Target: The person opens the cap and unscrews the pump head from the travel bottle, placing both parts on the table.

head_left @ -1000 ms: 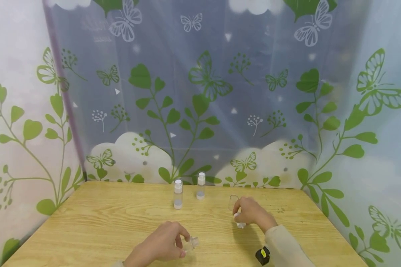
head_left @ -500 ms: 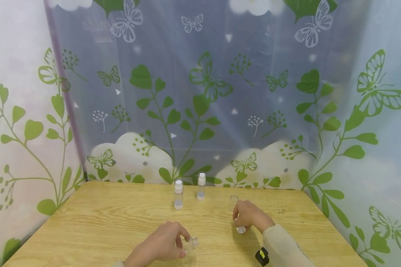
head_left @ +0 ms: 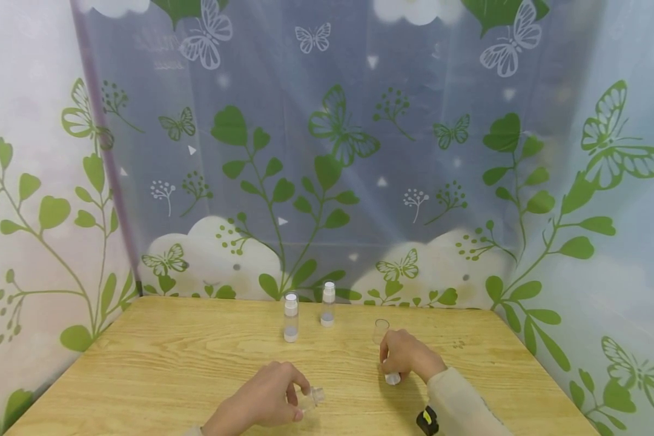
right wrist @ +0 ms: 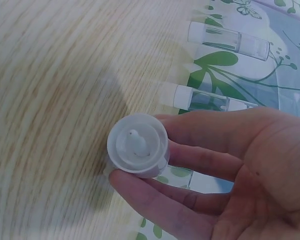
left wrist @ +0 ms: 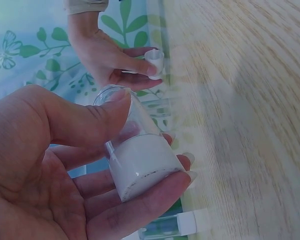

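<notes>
My left hand (head_left: 269,393) holds a small clear bottle (head_left: 309,399) tilted over the front of the table. In the left wrist view the bottle's white base (left wrist: 142,162) rests against the fingers, with the thumb on its clear upper part. Farther right, my right hand (head_left: 411,354) pinches a white pump head (head_left: 392,378) close above the tabletop. Its round, hollow underside (right wrist: 138,143) faces the right wrist camera. Just behind the right hand a clear cap (head_left: 381,332) stands on the table.
Two clear bottles with white tops, a nearer one (head_left: 290,318) and a farther one (head_left: 328,304), stand upright near the back edge. A small black object with a yellow mark (head_left: 427,419) is beside the right sleeve. Patterned curtains (head_left: 327,151) enclose the wooden table (head_left: 169,351).
My right hand has shifted slightly and tipped the pump head, which now shows lower and nearer to me. The left hand and its bottle stay in place.
</notes>
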